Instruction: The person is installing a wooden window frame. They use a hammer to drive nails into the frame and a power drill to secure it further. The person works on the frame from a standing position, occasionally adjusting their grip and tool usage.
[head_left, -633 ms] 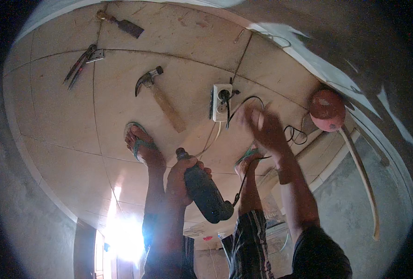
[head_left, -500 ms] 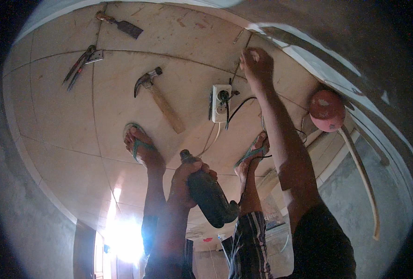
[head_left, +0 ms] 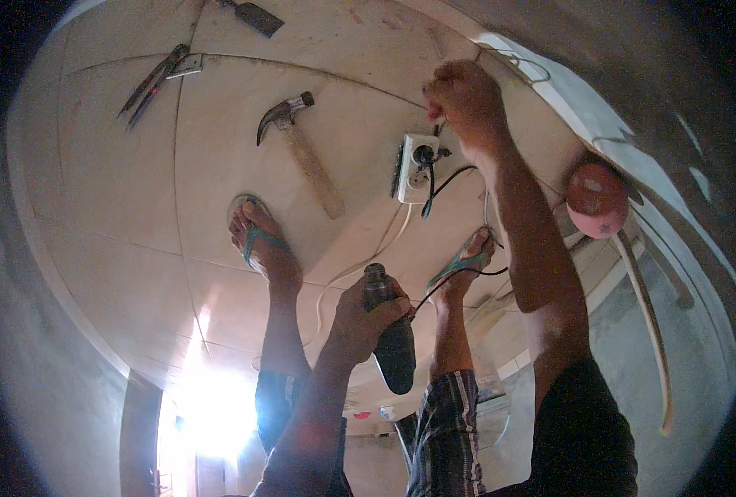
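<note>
My left hand [head_left: 360,319] grips a dark power tool [head_left: 391,335] held low between my legs, and its black cord [head_left: 455,277] trails toward my right foot. My right hand [head_left: 465,95] reaches far out over the tiled floor as a fist. It looks closed around a thin wire [head_left: 436,43] just beyond a white power strip [head_left: 414,166], which has a black plug in it. My feet in teal flip-flops [head_left: 260,240] stand on the pale tiles.
A claw hammer [head_left: 302,153] with a wooden handle lies on the floor left of the power strip. Pliers [head_left: 152,83] and a flat-bladed tool [head_left: 256,16] lie farther off. A red round object [head_left: 596,199] and a curved wooden stick [head_left: 646,323] sit at the right by the wall.
My right hand went from open above the power strip to stretched farther out and closed into a fist. The left hand with the power tool stayed about where it was.
</note>
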`<move>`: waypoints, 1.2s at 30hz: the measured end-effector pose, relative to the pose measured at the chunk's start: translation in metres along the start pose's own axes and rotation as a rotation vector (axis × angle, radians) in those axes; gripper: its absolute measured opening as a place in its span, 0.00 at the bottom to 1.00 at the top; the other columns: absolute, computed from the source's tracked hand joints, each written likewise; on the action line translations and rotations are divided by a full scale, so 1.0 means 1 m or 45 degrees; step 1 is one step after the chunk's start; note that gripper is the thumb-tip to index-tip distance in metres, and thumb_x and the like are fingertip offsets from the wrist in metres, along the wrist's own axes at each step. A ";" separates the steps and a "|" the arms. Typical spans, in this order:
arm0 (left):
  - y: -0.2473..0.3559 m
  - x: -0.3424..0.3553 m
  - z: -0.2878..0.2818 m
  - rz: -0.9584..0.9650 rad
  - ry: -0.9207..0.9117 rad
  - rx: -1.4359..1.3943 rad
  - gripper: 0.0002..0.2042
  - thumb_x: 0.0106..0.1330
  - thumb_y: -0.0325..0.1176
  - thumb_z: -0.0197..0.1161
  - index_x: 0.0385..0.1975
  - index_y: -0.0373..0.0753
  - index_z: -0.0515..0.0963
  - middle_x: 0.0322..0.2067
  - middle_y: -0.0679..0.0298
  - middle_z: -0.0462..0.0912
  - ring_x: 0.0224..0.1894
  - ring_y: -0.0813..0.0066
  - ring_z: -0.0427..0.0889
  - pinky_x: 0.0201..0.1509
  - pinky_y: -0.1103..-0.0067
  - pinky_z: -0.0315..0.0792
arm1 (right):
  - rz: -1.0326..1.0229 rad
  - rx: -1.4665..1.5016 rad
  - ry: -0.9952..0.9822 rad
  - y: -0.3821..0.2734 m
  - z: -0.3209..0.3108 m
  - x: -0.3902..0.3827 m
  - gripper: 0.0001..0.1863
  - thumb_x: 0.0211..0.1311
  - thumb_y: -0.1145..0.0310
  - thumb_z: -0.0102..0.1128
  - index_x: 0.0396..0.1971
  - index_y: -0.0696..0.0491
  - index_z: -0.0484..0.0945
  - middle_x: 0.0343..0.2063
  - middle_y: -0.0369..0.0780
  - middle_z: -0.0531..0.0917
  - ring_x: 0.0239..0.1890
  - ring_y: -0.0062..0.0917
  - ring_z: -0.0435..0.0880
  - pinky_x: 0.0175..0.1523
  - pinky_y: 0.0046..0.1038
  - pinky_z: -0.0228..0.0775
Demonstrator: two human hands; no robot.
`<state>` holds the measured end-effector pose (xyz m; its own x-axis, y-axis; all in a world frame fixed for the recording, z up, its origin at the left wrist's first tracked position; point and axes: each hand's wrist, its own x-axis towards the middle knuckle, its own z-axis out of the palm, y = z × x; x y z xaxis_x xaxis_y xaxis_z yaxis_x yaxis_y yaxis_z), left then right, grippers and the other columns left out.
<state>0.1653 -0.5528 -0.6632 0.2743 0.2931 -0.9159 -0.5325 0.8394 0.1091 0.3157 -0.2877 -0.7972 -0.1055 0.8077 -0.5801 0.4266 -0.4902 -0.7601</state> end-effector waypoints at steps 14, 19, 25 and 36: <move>-0.001 -0.001 -0.004 -0.050 0.031 -0.010 0.09 0.61 0.31 0.70 0.38 0.36 0.80 0.33 0.61 0.84 0.35 0.71 0.84 0.43 0.72 0.79 | -0.471 -1.309 0.319 0.065 -0.033 0.097 0.15 0.64 0.59 0.59 0.34 0.55 0.86 0.35 0.50 0.88 0.40 0.46 0.88 0.49 0.45 0.78; -0.006 -0.002 -0.004 0.033 -0.016 0.077 0.10 0.60 0.32 0.70 0.38 0.37 0.81 0.32 0.63 0.84 0.35 0.73 0.83 0.42 0.73 0.78 | -0.684 -1.263 0.456 0.071 -0.008 0.127 0.13 0.60 0.61 0.61 0.30 0.57 0.85 0.32 0.53 0.86 0.36 0.50 0.87 0.44 0.47 0.78; 0.006 -0.004 -0.002 0.127 -0.034 0.394 0.12 0.60 0.36 0.71 0.38 0.38 0.79 0.30 0.63 0.82 0.34 0.74 0.81 0.40 0.73 0.77 | -0.453 -0.782 0.054 0.041 0.008 0.081 0.10 0.59 0.66 0.65 0.36 0.57 0.83 0.26 0.43 0.85 0.28 0.34 0.86 0.36 0.35 0.79; 0.016 -0.009 -0.003 0.207 -0.009 0.596 0.12 0.61 0.37 0.70 0.37 0.38 0.77 0.28 0.63 0.82 0.30 0.74 0.81 0.39 0.73 0.78 | 0.295 0.147 -0.672 -0.060 0.020 -0.170 0.18 0.67 0.73 0.65 0.57 0.56 0.81 0.30 0.36 0.85 0.33 0.18 0.84 0.42 0.25 0.80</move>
<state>0.1516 -0.5432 -0.6540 0.2238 0.4388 -0.8703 -0.1522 0.8977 0.4135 0.2904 -0.4022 -0.6593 -0.4667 0.4176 -0.7796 0.3945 -0.6907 -0.6061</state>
